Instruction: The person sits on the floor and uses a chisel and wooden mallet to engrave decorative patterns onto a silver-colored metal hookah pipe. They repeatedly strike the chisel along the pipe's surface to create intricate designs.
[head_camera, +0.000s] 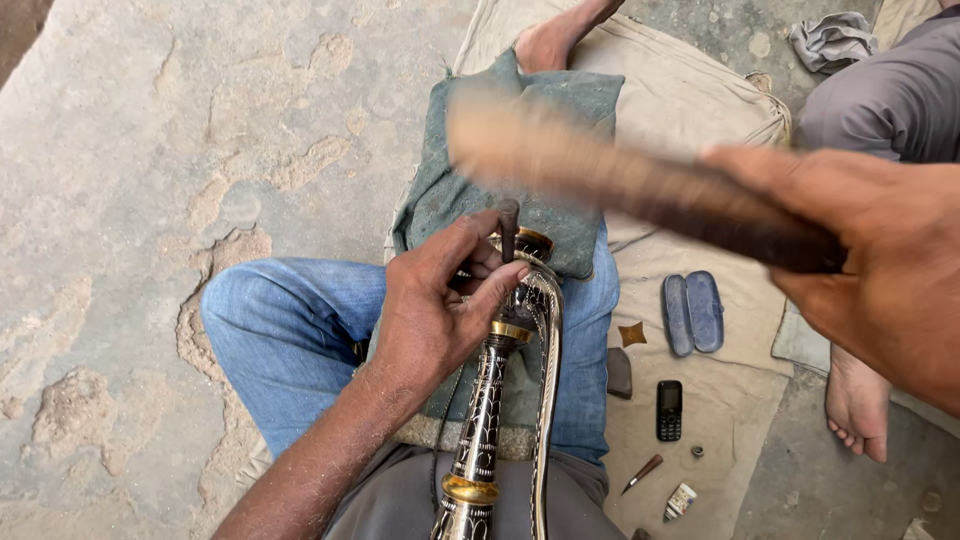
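Observation:
My left hand (435, 305) grips a short dark metal punch (509, 226) and holds it upright on the top of a decorated metal hilt (485, 420) with brass rings and a curved guard. The hilt lies across my lap on jeans and a green cloth (470, 190). My right hand (880, 250) is raised at the right and holds a long wooden stick (600, 165), blurred with motion, above the punch.
A tan sheet (700, 110) covers the stone floor. On it lie a blue spectacle case (694, 312), a small black phone (669, 410), a small knife (641, 473) and small bits. Another person's bare foot (858, 400) and grey-clad leg (890, 95) are at the right.

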